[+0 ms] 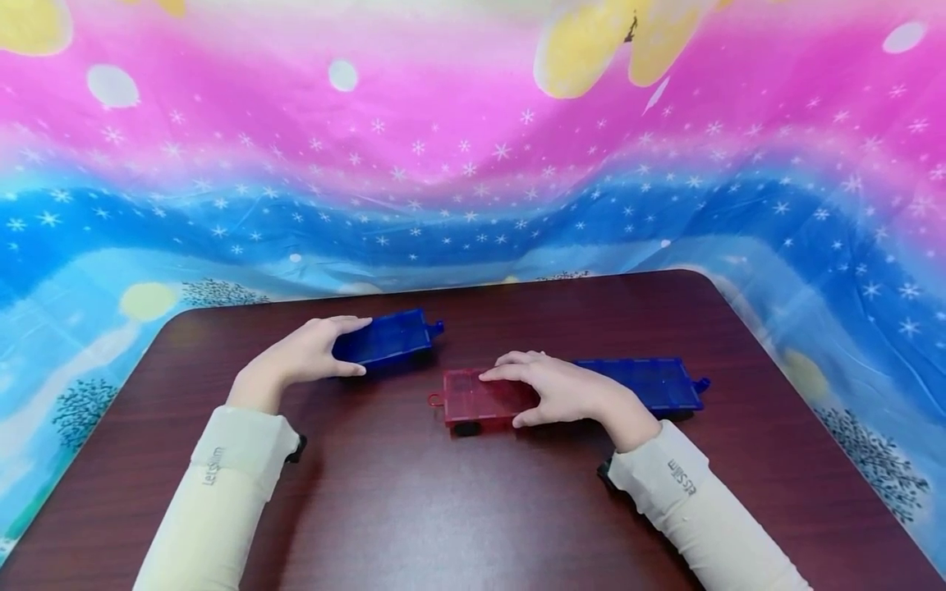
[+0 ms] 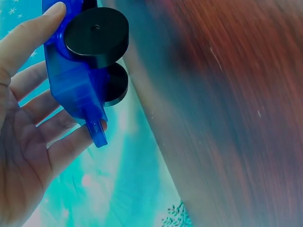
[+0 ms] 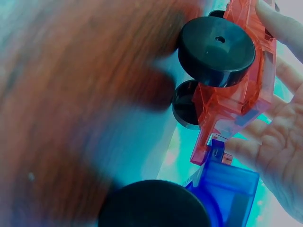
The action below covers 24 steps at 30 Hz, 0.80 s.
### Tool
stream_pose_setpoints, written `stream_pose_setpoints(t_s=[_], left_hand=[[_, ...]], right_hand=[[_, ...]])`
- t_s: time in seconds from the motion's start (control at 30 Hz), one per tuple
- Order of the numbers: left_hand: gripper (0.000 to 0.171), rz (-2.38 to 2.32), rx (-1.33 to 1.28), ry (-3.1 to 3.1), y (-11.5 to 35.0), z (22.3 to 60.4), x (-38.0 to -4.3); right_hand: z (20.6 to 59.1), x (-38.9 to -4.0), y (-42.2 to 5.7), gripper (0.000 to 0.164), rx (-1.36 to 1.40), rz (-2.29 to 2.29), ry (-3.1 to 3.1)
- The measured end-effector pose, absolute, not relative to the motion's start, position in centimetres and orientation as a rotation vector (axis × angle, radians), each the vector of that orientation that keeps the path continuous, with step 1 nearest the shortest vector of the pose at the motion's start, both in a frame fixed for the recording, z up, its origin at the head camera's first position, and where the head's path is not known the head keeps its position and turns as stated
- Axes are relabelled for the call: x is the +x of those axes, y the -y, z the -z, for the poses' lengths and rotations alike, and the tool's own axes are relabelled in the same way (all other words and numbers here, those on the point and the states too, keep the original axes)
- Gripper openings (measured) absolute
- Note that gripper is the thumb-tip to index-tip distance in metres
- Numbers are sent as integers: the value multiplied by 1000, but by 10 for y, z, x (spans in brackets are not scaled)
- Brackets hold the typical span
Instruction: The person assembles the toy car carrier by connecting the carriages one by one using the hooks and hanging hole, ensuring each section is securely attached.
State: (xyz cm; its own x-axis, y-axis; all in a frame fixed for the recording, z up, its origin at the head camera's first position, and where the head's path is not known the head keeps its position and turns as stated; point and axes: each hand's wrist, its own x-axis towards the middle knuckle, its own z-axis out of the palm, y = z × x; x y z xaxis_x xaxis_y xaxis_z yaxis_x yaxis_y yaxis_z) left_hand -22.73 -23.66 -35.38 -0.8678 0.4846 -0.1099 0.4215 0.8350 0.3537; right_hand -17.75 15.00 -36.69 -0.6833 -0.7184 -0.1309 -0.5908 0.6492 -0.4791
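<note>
Loads of worktop (image 1: 414,517) room between the sleeves (image 1: 222,484), but red wagon (image 1: 471,396) plus hitched blue wagon (image 1: 650,382) block farther back.

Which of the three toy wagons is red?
The middle wagon, gripped by the right hand; the left wagon and right wagon are blue.

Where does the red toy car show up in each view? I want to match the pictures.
Head: the red car is near the middle, below centre, partly covered by the right hand.
Left wrist: not in it.
Right wrist: the red car is upper right of centre, above a blue car.
Shared landmark: the dark wood table, visible in all three views.
</note>
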Motion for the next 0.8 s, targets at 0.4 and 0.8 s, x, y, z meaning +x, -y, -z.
stream_pose_setpoints(t_s=[0.4,0.8], left_hand=[[78,-440,702,-2860,251,345,-198],[78,-425,685,-2866,252,339,-173]], right_hand=[[369,-179,-153,69,-1059,608,-2564],[370,-179,-155,68,-1059,628,-2560]])
